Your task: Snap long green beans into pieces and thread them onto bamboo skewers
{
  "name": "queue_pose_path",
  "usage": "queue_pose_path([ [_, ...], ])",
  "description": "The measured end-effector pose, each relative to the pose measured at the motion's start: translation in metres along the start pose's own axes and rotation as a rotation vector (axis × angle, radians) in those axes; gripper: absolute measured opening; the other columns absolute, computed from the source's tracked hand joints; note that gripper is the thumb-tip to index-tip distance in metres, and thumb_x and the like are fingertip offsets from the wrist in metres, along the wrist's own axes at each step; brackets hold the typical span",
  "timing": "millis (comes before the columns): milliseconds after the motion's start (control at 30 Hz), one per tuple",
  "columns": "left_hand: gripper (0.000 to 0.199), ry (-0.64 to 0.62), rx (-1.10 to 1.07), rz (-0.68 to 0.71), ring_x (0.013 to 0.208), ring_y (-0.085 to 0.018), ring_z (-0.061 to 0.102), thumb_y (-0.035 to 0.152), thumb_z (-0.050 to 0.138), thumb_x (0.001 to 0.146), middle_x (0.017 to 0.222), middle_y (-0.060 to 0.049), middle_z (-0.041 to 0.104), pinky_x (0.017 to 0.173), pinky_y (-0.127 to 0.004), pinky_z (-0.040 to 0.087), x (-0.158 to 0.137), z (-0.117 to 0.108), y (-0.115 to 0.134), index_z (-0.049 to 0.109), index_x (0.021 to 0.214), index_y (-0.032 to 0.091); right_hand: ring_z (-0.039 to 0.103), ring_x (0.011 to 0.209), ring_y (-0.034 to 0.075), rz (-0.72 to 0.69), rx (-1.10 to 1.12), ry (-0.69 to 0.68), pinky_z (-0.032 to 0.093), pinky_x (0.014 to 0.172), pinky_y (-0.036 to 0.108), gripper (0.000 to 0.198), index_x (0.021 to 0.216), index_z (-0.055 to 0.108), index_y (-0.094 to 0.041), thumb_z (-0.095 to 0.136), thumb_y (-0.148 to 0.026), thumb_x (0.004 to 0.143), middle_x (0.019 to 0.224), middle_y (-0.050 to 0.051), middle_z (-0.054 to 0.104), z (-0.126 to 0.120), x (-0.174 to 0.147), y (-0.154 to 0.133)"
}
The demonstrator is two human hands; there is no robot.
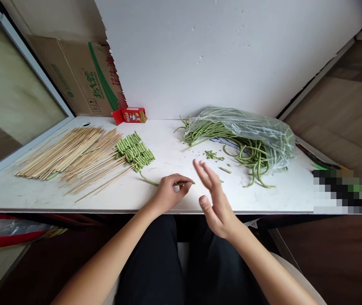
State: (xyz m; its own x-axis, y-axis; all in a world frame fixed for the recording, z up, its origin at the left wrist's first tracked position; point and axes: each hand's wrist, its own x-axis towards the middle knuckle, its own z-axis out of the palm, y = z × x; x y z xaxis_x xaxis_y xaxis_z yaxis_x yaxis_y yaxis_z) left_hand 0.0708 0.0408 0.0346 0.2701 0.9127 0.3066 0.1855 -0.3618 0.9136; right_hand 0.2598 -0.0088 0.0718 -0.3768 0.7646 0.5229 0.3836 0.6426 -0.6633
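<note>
My left hand [171, 192] pinches a long green bean [149, 181] near one end, just above the white tabletop. The bean's thin tail curves away to the left, and a short tip pokes out past my fingers. To its right my right hand [214, 201] is raised with fingers stretched and thumb apart, holding nothing. Beyond my left hand lies a pile of skewered bean pieces [134, 150], with sticks running out to the left. Small bean trimmings [212, 155] and a short cut piece [225, 170] lie beyond my right hand.
Many bare wooden skewers [63, 152] spread over the left side. A clear plastic bag [247, 123] of long beans lies at the back right. A red box [133, 115] stands against the white board [196, 55], near a cardboard box [75, 76]. The tabletop's front edge [104, 210] is close to me.
</note>
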Motion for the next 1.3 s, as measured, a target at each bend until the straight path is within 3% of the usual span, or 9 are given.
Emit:
queue_pose_path([
  [133,0.015,0.018,-0.009,-0.023,0.099,-0.02,0.075,0.028,0.07,0.095,0.105,-0.006,0.081,0.09,-0.03,0.059,-0.001,0.002,-0.002,0.081,0.104,0.021,0.025,0.163,0.033,-0.007,-0.028,0.054,0.028,0.128,0.065,0.065,0.169,0.015,-0.035,0.043,-0.043,0.111,0.174,0.009,0.031,-0.006,0.005,0.003],
  [300,0.039,0.037,-0.06,-0.073,0.095,-0.019,0.075,0.029,0.075,0.093,0.096,-0.006,0.078,0.096,-0.035,0.059,-0.002,0.0,-0.002,0.068,0.13,0.019,0.052,0.139,0.033,0.063,-0.13,0.156,0.045,0.114,0.06,0.053,0.155,0.042,-0.032,0.057,-0.027,0.105,0.144,0.011,0.063,-0.001,0.007,0.021],
  [467,0.045,0.008,-0.106,-0.069,0.097,-0.019,0.075,0.028,0.075,0.093,0.098,-0.006,0.077,0.1,-0.036,0.058,-0.002,-0.001,-0.003,0.062,0.136,0.019,0.057,0.116,0.032,0.053,-0.196,0.076,0.049,0.103,0.057,0.03,0.13,0.063,-0.03,0.055,-0.02,0.103,0.121,0.008,0.072,0.0,0.008,0.028],
  [600,0.092,-0.014,-0.144,-0.034,0.096,-0.018,0.074,0.023,0.076,0.091,0.097,-0.004,0.077,0.1,-0.038,0.057,-0.005,0.001,-0.005,0.023,0.167,0.021,0.054,0.12,0.033,0.061,-0.122,0.056,0.048,0.105,0.057,0.041,0.145,0.051,-0.03,0.056,-0.024,0.104,0.118,0.009,0.073,0.004,0.006,0.016],
  [700,0.113,-0.122,-0.188,-0.075,0.095,-0.018,0.075,0.02,0.076,0.089,0.097,-0.002,0.076,0.098,-0.039,0.057,-0.009,0.003,-0.002,-0.001,0.171,0.025,0.052,0.126,0.035,0.012,-0.15,0.002,0.046,0.107,0.061,0.046,0.15,0.046,-0.03,0.056,-0.025,0.105,0.117,0.01,0.075,0.009,0.004,0.011],
  [833,0.111,-0.209,-0.202,-0.099,0.104,-0.021,0.075,0.024,0.077,0.089,0.105,-0.006,0.076,0.1,-0.041,0.056,-0.013,0.006,0.003,0.004,0.171,0.026,0.047,0.143,0.034,-0.023,-0.143,-0.013,0.043,0.115,0.062,0.05,0.157,0.041,-0.032,0.049,-0.024,0.108,0.131,0.011,0.072,0.011,0.001,0.012],
  [967,0.117,-0.174,-0.263,-0.081,0.095,-0.02,0.075,0.024,0.079,0.089,0.095,-0.003,0.076,0.098,-0.042,0.056,-0.013,0.007,0.006,-0.005,0.171,0.024,0.027,0.163,0.03,0.002,-0.052,0.083,0.028,0.128,0.064,0.069,0.171,0.01,-0.036,0.043,-0.026,0.111,0.17,0.01,0.04,0.006,0.002,0.012],
  [1067,0.116,-0.198,-0.315,-0.104,0.097,-0.02,0.075,0.023,0.079,0.09,0.096,-0.004,0.076,0.098,-0.041,0.056,-0.013,0.007,0.005,-0.004,0.171,0.025,0.021,0.165,0.03,0.021,-0.044,0.088,0.023,0.13,0.065,0.072,0.171,0.005,-0.035,0.044,-0.028,0.111,0.176,0.009,0.029,0.003,0.004,0.013],
  [1300,0.093,-0.188,-0.288,-0.135,0.096,-0.019,0.073,0.025,0.077,0.092,0.097,-0.004,0.074,0.094,-0.037,0.056,-0.01,0.005,0.004,0.023,0.168,0.025,0.037,0.157,0.034,-0.052,-0.117,0.115,0.029,0.124,0.069,0.073,0.168,0.015,-0.035,0.052,-0.024,0.106,0.16,0.011,0.054,0.006,0.002,0.02],
])
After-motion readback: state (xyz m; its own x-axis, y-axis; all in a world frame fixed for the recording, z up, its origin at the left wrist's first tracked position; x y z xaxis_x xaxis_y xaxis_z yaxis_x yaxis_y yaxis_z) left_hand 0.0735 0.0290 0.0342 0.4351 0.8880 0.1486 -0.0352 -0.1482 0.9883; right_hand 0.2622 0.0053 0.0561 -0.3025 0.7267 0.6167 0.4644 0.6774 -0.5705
